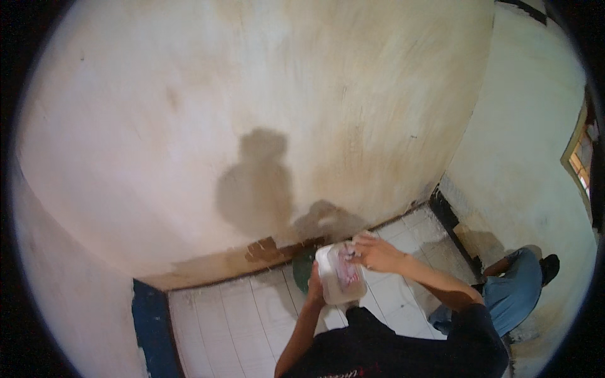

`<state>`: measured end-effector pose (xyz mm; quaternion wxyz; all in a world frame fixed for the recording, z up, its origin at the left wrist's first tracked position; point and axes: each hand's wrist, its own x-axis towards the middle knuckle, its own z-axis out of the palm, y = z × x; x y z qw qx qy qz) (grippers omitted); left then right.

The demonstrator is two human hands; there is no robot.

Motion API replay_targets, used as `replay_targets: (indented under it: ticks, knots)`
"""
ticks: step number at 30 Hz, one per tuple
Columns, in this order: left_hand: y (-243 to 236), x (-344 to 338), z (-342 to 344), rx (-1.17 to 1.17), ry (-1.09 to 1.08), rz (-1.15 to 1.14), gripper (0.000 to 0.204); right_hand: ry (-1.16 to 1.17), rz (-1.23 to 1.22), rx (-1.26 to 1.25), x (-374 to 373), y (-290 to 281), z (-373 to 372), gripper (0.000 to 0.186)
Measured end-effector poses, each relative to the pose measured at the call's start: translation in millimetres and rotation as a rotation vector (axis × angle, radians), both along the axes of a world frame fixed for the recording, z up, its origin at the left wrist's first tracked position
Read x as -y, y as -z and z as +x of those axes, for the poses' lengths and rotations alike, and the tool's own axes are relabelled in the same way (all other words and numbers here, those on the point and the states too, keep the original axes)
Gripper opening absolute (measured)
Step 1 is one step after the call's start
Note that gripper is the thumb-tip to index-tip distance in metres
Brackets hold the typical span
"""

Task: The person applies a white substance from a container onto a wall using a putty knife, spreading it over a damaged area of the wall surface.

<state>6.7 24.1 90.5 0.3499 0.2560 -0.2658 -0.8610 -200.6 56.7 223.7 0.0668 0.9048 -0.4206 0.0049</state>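
A whitish, see-through plastic tub (329, 291) is held up in front of my body, above the floor. My left hand (315, 286) is wrapped round the tub's left side. From the right, my right hand (377, 253) reaches over the tub's far right edge with its fingers bent together. Whatever those fingers hold, if anything, is too small and blurred to make out. Pinkish-red markings (348, 268) show at the tub, just below the right fingers. Partly behind the tub and my left hand, a round green object (301, 269) is low down near the wall.
A stained cream wall (189, 157) rises ahead, with my shadow on it. White tiles (239, 315) cover the floor. At the right, a co-worker in a blue-grey shirt (520, 293) bends low by the side wall. A dark blue panel (150, 321) stands at the left.
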Motion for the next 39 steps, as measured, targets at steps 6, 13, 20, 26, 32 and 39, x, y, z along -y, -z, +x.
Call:
replay_targets:
  ticks: [6, 13, 20, 26, 32, 39]
  knots:
    - [-17, 55, -28, -0.071, 0.021, 0.058, 0.067, -0.172, -0.151, -0.012, 40, -22, -49, 0.032]
    - [-51, 68, -69, 0.083, -0.08, 0.137, 0.065, -0.305, -0.11, 0.001, 63, -22, -86, 0.028]
    - [-52, 67, -81, 0.142, -0.126, 0.118, 0.068, -0.421, -0.155, 0.074, 79, -7, -97, 0.027]
    - [-18, 83, -78, 0.006, -0.185, 0.138, 0.069, -0.437, -0.28, 0.277, 88, 51, -112, 0.027]
    - [2, 96, -62, -0.017, -0.218, 0.045, 0.061, -0.418, -0.429, 0.415, 88, 74, -106, 0.03]
    - [-26, 93, -62, -0.023, -0.242, -0.021, 0.063, -0.364, -0.582, 0.463, 86, 64, -113, 0.033]
